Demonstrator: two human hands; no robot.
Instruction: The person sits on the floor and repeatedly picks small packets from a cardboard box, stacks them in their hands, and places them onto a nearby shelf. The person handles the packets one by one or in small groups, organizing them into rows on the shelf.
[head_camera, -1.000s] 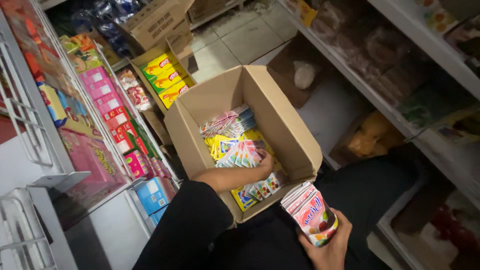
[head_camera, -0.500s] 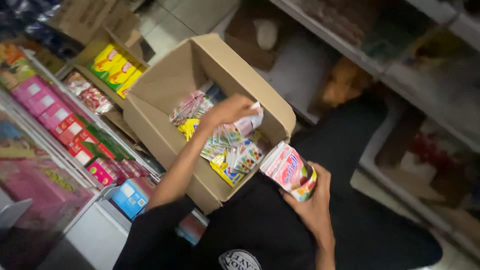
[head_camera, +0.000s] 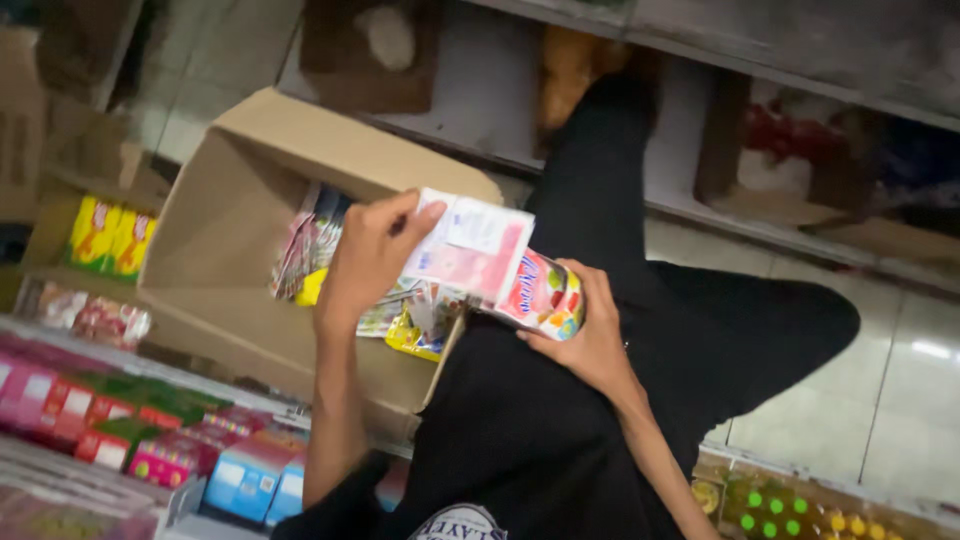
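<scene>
My left hand (head_camera: 368, 255) holds a pink and white sachet (head_camera: 470, 247) above the near corner of an open cardboard box (head_camera: 225, 215). The sachet touches the top of a stack of pink sachets (head_camera: 538, 293) gripped in my right hand (head_camera: 590, 340) just beside it. Inside the box lie more sachets (head_camera: 315, 240), pink, yellow and multicoloured, partly hidden by my left arm. My dark clothing fills the lower middle of the view.
Shelves with pink, red, green and blue packets (head_camera: 150, 440) run along the lower left. A second open box with yellow packs (head_camera: 105, 235) stands at the left. Another shelf unit (head_camera: 760, 60) with dim goods lines the top. Tiled floor (head_camera: 890, 400) shows at the right.
My left hand has lifted a sachet out of the box and brought it to the stack in my right hand. The view has swung round, so the box now sits at the left.
</scene>
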